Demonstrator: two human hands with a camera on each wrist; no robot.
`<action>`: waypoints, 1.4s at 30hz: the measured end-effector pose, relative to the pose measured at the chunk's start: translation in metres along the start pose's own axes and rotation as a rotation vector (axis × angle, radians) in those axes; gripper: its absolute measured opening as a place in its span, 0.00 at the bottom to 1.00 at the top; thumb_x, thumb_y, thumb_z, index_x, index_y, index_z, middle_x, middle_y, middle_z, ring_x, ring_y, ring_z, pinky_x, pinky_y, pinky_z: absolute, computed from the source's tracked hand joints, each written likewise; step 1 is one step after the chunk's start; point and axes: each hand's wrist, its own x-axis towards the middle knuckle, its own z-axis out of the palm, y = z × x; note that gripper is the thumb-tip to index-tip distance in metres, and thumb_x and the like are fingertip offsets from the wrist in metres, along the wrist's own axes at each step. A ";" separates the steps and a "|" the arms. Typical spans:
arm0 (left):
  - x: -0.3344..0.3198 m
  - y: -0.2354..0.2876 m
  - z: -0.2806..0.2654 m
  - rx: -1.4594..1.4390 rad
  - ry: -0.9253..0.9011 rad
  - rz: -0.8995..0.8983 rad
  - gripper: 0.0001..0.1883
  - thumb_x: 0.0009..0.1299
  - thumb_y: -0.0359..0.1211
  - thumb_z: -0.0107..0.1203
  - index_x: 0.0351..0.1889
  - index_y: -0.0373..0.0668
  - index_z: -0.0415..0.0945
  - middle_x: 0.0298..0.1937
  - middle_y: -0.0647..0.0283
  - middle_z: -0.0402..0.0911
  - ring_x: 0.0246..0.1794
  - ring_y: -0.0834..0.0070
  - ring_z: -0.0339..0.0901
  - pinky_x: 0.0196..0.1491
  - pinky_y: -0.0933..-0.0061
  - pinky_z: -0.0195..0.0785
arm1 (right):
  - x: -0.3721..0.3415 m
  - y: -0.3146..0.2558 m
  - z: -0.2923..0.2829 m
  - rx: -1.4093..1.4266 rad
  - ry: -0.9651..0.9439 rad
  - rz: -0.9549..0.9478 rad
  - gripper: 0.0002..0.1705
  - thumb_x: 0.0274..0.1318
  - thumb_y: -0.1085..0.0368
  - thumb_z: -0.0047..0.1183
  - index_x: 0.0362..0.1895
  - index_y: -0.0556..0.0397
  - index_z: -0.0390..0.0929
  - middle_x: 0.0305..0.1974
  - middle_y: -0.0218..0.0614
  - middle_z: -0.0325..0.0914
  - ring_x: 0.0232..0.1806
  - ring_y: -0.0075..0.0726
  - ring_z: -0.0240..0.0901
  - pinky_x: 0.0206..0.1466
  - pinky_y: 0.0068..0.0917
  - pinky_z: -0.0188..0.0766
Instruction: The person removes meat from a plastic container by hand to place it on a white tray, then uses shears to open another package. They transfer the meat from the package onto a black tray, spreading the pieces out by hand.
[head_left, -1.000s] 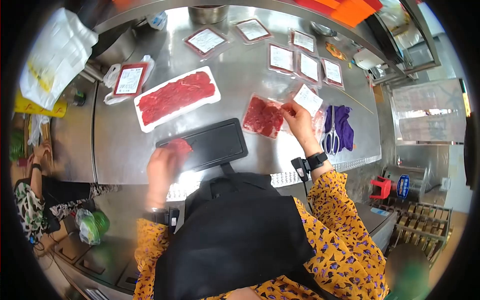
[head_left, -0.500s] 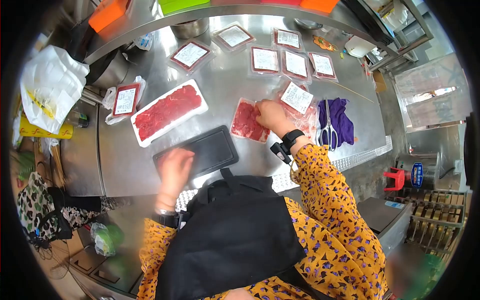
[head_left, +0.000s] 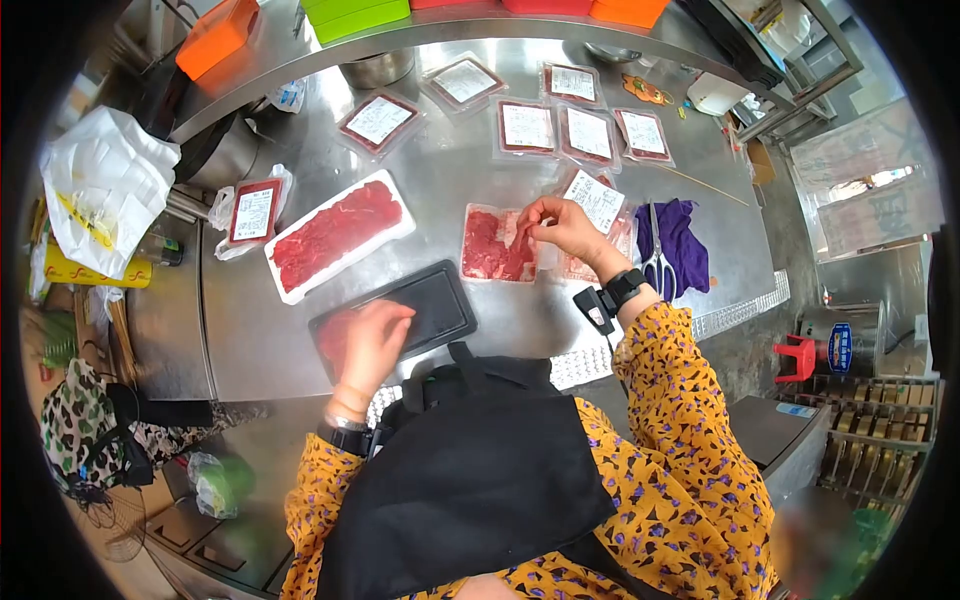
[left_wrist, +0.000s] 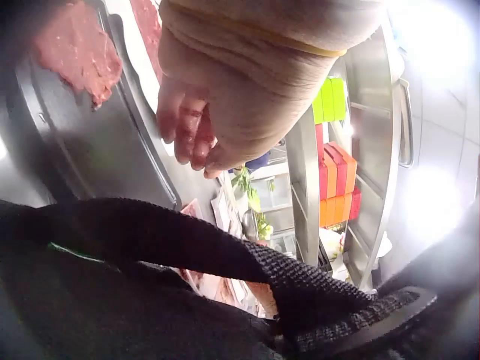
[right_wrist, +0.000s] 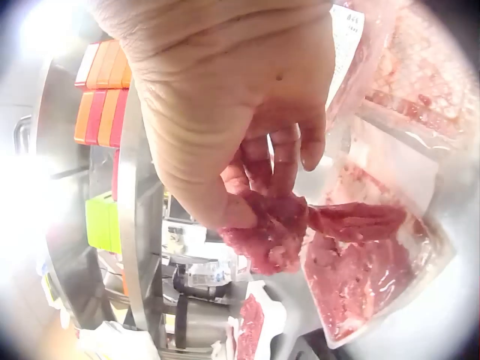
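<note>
Two bare hands are above a grey steel table (head_left: 250,335). The right hand (head_left: 570,230) pinches a soft, dark red slice of raw meat (right_wrist: 271,247) between thumb and fingers; the left hand (head_left: 372,340) has fingers loosely bent and holds nothing. Below the left hand is one black rectangular tray (head_left: 440,305), with one flat, paler red slice (left_wrist: 79,52) on it. Below the right hand is one clear, shallow plastic pack (right_wrist: 427,259) of red meat. The pinched slice has a tail reaching back over this pack; I cannot tell if it is free.

So it could tear, in my judgement, if the tail sticks and the pull is quick. It could also slip, because moist meat gives a poor grip.

Counting outward: one long white foam tray (head_left: 350,259) with red meat, beyond the left hand; one pair of metal scissors (head_left: 655,240) and one purple cloth (head_left: 688,255), right of the right hand; eight flat plastic packs with white labels (head_left: 526,128), six of them well beyond the hands, one just beside the right hand, one beyond the left hand, farther left.
</note>
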 end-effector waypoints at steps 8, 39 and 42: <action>0.057 0.016 0.037 -0.446 -0.079 -0.045 0.17 0.68 0.27 0.60 0.55 0.39 0.74 0.43 0.64 0.80 0.45 0.76 0.78 0.49 0.73 0.72 | -0.003 -0.056 0.026 0.411 0.003 0.064 0.06 0.55 0.67 0.63 0.36 0.49 0.78 0.33 0.21 0.78 0.34 0.15 0.72 0.41 0.16 0.67; 0.095 0.057 0.077 -0.881 -0.168 -0.402 0.13 0.68 0.33 0.61 0.48 0.45 0.73 0.40 0.71 0.79 0.39 0.85 0.75 0.39 0.80 0.70 | -0.011 -0.015 0.076 0.679 0.144 0.012 0.05 0.64 0.65 0.57 0.37 0.51 0.75 0.34 0.21 0.75 0.37 0.13 0.69 0.41 0.15 0.66; 0.099 0.055 0.076 -0.809 -0.139 -0.414 0.10 0.69 0.31 0.60 0.46 0.44 0.75 0.40 0.71 0.80 0.39 0.85 0.75 0.40 0.82 0.70 | -0.009 -0.017 0.076 0.511 0.133 -0.027 0.06 0.64 0.64 0.57 0.37 0.51 0.75 0.33 0.21 0.75 0.36 0.13 0.68 0.40 0.15 0.66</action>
